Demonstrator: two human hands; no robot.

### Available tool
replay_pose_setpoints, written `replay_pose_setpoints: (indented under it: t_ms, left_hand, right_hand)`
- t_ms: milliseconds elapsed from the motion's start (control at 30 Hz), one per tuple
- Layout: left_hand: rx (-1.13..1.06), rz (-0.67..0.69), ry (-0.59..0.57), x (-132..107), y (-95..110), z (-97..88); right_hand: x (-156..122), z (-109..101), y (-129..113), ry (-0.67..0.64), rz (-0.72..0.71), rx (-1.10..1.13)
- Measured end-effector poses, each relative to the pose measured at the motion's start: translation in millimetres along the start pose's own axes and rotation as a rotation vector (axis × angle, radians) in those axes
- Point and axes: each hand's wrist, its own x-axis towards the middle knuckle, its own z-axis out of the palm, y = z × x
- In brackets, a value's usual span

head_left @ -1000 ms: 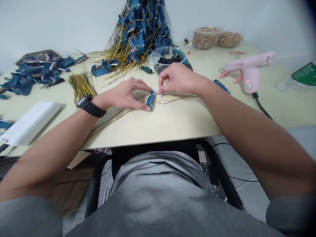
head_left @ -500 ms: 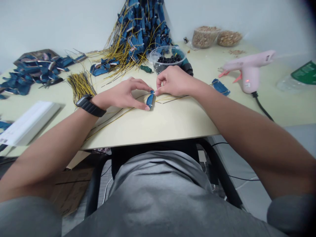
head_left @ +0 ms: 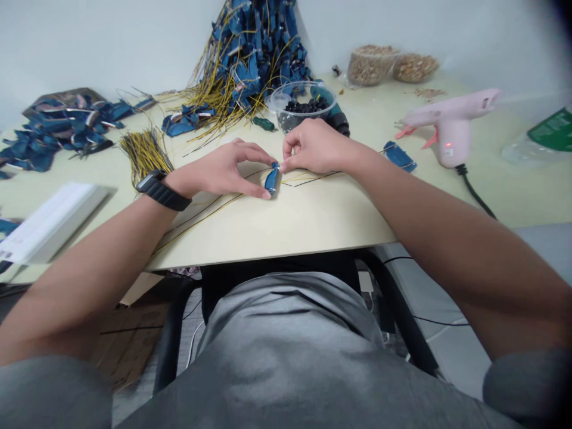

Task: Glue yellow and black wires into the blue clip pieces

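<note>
Left hand (head_left: 227,170): thumb and index spread across a small blue part (head_left: 271,180), one tip at each end, gripping it. Right hand (head_left: 313,146): thumb and index drawn in close at the part's far end; can't tell from here if they're pinching anything. Part sits set back from the middle of the bench (head_left: 313,220) front edge; can't tell if it's touching the top. Loose yellow and black wires (head_left: 308,177) lie under the right hand.

Next out: second blue piece (head_left: 400,157) beyond the right wrist. Clear tub (head_left: 286,122) of black bits just behind the right hand, green-handled tool (head_left: 263,123) beside it. Wire bundle (head_left: 145,152) behind the watch (head_left: 163,189) on the left wrist. White box (head_left: 53,223) at front-left corner. Pink glue gun (head_left: 456,128) toward right edge, red light on. Tall blue pile (head_left: 259,59) at rear edge, lower blue heap (head_left: 58,128) toward rear-left corner.
</note>
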Motion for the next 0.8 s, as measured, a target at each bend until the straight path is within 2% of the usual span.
replay_pose_setpoints:
  t_ms: [500, 800]
  left_hand:
    - [-0.018, 0.008, 0.013, 0.6, -1.7, 1.1]
    - [-0.008, 0.007, 0.015, 0.8, -3.2, 1.6]
  right_hand:
    - [-2.0, -2.6, -0.4, -0.001, 0.001, -0.031]
    - [6.0, 2.5, 8.1, -0.005, 0.02, -0.066]
